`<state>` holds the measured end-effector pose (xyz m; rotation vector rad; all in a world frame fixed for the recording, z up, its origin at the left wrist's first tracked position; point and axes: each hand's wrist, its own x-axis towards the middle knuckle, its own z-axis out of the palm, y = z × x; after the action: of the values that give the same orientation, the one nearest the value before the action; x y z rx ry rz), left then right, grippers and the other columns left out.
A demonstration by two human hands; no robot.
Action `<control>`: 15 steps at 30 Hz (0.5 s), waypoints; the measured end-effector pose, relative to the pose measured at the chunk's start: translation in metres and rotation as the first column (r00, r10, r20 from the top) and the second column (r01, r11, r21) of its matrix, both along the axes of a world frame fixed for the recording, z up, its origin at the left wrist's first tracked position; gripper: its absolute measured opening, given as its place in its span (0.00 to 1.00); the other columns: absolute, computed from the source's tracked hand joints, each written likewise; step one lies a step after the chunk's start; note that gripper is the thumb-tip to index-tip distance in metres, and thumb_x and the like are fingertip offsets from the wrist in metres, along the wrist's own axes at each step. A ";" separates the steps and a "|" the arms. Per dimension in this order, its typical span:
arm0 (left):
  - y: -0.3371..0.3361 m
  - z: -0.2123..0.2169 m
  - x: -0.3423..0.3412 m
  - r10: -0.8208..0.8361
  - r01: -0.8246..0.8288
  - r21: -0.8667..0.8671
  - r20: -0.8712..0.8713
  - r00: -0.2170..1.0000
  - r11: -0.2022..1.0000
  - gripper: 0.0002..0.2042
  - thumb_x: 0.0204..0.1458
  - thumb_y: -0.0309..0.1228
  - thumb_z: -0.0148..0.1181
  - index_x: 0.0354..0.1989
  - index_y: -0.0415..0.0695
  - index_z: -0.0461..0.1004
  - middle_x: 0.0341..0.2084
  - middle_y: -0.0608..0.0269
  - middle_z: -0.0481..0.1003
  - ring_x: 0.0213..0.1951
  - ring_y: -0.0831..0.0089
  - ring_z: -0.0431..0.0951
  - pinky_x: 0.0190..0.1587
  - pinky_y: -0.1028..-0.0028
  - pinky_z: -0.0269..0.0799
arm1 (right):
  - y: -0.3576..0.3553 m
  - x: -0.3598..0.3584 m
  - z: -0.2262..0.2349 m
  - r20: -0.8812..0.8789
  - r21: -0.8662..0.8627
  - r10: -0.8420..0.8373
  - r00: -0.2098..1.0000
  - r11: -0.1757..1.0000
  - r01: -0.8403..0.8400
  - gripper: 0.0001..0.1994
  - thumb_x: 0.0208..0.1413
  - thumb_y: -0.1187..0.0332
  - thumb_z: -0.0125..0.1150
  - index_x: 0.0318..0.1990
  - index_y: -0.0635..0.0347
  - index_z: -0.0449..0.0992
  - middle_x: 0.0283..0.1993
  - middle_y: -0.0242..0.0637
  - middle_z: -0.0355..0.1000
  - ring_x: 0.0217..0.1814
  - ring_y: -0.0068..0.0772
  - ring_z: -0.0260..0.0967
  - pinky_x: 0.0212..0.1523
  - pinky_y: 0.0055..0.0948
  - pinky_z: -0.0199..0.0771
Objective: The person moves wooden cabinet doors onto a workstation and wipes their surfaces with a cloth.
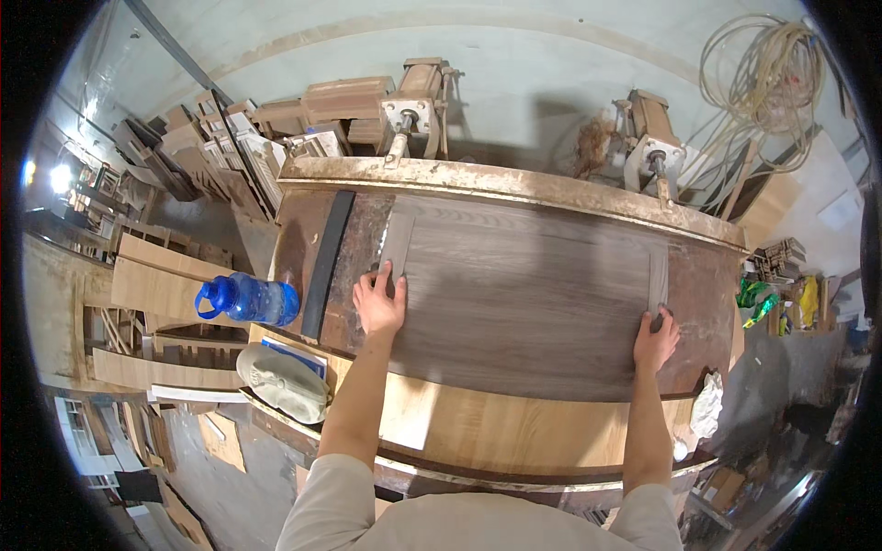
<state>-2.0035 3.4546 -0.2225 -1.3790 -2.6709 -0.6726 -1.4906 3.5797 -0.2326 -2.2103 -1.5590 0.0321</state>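
A grey-brown wood-grain panel (pixel 524 294) lies flat on the bench, with a narrow matching strip along each short end. At the left end strip (pixel 396 241), my left hand (pixel 378 305) has its fingers around the outer edge and its thumb on the panel side. My right hand (pixel 656 342) is closed about the lower part of the right end strip (pixel 658 275), fingers on the outside, thumb inside. Both hands hold the strips against the panel. White glue-like spots (pixel 384 237) show beside the left strip.
A dark bar (pixel 329 266) lies left of the panel. Beyond stands a metal rail (pixel 514 188) with two clamp cylinders (pixel 412 108). A blue water bottle (pixel 248 299), a pale cap-like thing (pixel 283 381) and a crumpled white cloth (pixel 707 406) sit around the bench. Coiled hoses (pixel 767 83) hang far right.
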 end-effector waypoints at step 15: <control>-0.028 0.008 -0.001 0.072 -0.064 -0.076 0.117 0.991 0.995 0.33 0.46 0.48 0.68 0.54 0.35 0.69 0.52 0.46 0.67 0.58 0.47 0.64 0.61 0.53 0.59 | -0.141 -0.025 0.053 -0.030 -0.408 0.335 0.942 0.856 -0.318 0.39 0.53 0.50 0.62 0.70 0.54 0.58 0.76 0.48 0.44 0.79 0.56 0.33 0.74 0.57 0.33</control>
<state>-2.0040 3.4269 -0.2141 -1.2960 -2.8478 -0.6784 -1.5160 3.4383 -0.1801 -2.2157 -2.0958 0.4566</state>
